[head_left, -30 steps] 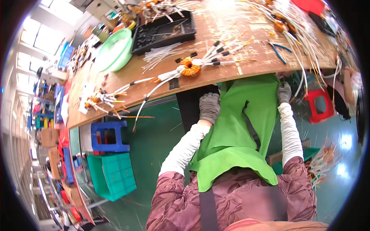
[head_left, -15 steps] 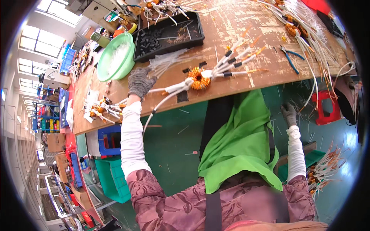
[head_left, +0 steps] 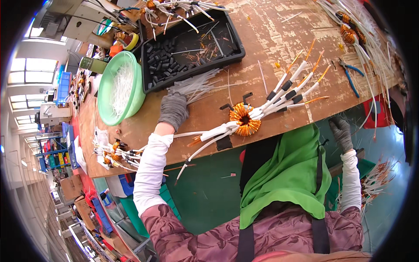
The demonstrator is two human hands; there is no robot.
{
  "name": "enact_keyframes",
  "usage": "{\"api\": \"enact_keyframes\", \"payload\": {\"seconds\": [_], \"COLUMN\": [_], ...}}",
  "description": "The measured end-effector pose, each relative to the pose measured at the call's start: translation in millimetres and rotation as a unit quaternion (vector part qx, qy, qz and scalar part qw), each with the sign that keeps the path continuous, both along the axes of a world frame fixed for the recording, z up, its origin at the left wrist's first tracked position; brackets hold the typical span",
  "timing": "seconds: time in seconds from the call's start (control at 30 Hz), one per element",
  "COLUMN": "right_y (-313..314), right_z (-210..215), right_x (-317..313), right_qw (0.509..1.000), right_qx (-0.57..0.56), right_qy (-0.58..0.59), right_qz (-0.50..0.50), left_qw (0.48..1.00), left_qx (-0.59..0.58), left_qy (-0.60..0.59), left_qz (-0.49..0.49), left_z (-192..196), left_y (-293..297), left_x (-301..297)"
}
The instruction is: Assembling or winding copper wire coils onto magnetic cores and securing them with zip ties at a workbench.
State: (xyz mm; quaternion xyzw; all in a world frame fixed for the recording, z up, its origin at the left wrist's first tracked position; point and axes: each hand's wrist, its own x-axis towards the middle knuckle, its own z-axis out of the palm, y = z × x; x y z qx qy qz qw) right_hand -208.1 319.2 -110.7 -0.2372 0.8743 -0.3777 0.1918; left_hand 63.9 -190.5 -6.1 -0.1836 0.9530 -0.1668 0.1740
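Left hand point(head_left: 173, 109), gloved, closed on white tubes point(head_left: 196, 85) beside black tray point(head_left: 235, 52). Right hand point(head_left: 341, 133) hung empty, half-curled, below workbench point(head_left: 270, 118). Careless pull could scatter tubes onto copper coil point(head_left: 244, 119).

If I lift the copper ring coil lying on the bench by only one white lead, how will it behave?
The coil probably feels heavy for its size: it is densely wound with copper. It would likely hang and swing, since its sleeved leads fan out and some droop over the bench edge, so they look bendable. Lying flat, it seems unlikely to roll when pushed.
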Motion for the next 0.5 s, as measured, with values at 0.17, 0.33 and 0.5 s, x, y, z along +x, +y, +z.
{"api": "enact_keyframes", "payload": {"seconds": [0.17,0.33,0.5], "right_y": [-24.1,-9.7,-17.0], "right_z": [18.0,63.8,124.1], "right_x": [-6.3,-24.8,0.2], "right_qw": [0.997,0.979,0.976], "right_qx": [-0.074,0.094,-0.04], "right_qy": [-0.024,0.04,-0.15], "right_qz": [0.014,0.177,0.154], "left_qw": [0.989,0.965,0.909], "left_qx": [0.061,0.2,0.289], "left_qy": [0.029,0.167,0.242], "left_qz": [0.13,0.017,0.176], "left_z": [26.4,76.1,110.6], "left_y": [-26.1,-38.6,-3.8], "left_x": [11.3,35.6,42.6]}}
